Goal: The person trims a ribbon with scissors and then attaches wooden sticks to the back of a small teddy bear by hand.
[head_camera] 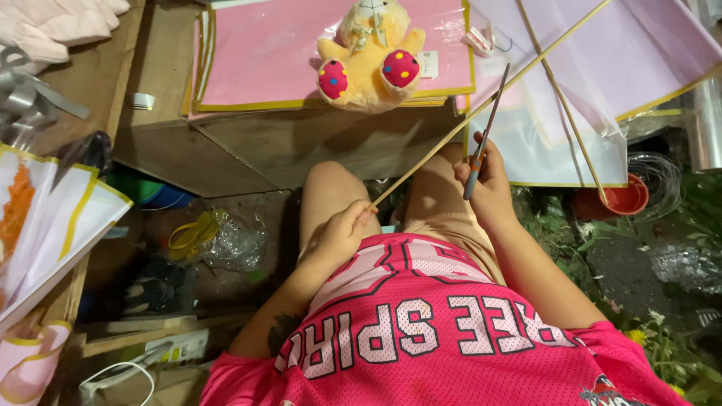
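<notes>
Two hands work one stick (481, 113): the left hand (342, 233) pinches its near end, its length running far-right, while the right hand (489, 184) grips a knife (485, 135) across it.

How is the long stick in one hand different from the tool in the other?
The bamboo stick, pinched at its near end by the left hand, is pale tan, thin and very long, slanting up over the pink sheets. The tool in the right hand is much shorter and dark grey, with an orange band near the grip, and stands steeper. Both are slender and straight, and they cross above the lap.
</notes>
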